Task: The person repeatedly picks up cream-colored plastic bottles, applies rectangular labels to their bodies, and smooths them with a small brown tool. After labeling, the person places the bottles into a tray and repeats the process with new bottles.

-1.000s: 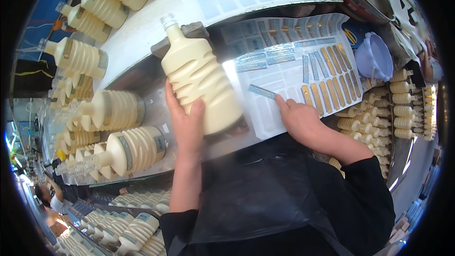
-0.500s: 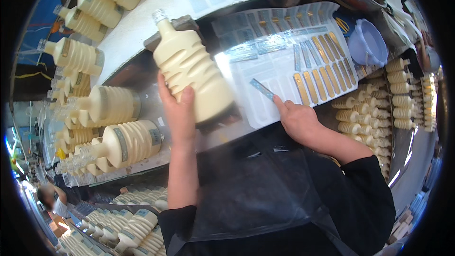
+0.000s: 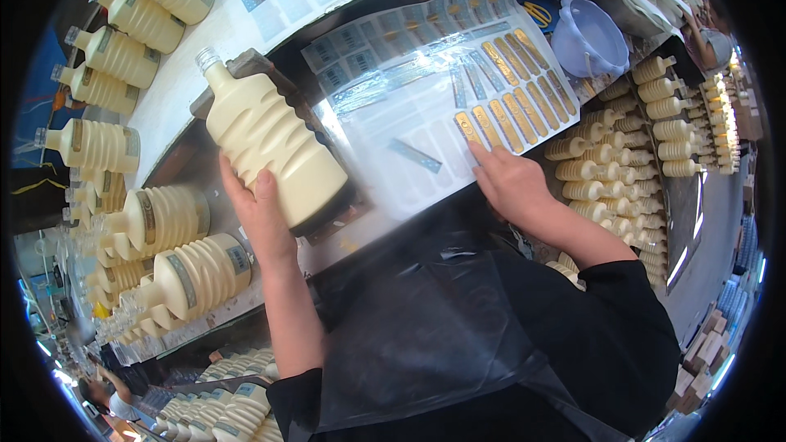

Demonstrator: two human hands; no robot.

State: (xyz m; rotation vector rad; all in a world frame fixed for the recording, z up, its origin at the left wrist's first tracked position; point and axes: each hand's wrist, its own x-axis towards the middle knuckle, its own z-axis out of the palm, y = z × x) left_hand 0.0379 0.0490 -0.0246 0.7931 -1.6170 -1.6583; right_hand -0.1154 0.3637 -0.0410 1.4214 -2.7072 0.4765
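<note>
My left hand (image 3: 260,214) is wrapped around the lower side of a cream plastic bottle (image 3: 274,147). The bottle has slanted grooves and a clear cap, and lies tilted against a dark rest (image 3: 250,64). On the backing sheet (image 3: 385,188), gold labels stand in two rows beside blue strips. My right hand (image 3: 516,187) is at the sheet's near edge, its fingers bent and pinched at the lower end of the leftmost gold label (image 3: 467,129). A loose blue strip label (image 3: 415,155) lies on a bare part of the sheet, apart from both hands.
Labelled cream bottles (image 3: 201,274) crowd the left side, and several more (image 3: 123,56) stand along the white table (image 3: 196,41). A lilac bucket (image 3: 585,37) stands beyond the sheet, near yellow-handled scissors (image 3: 536,15). Stacked bottles (image 3: 602,160) fill the lower right.
My right hand has let go of the blue strip, which now lies on the sheet, and has moved to the gold label. My left hand keeps its hold on the bottle. The view has shifted.
</note>
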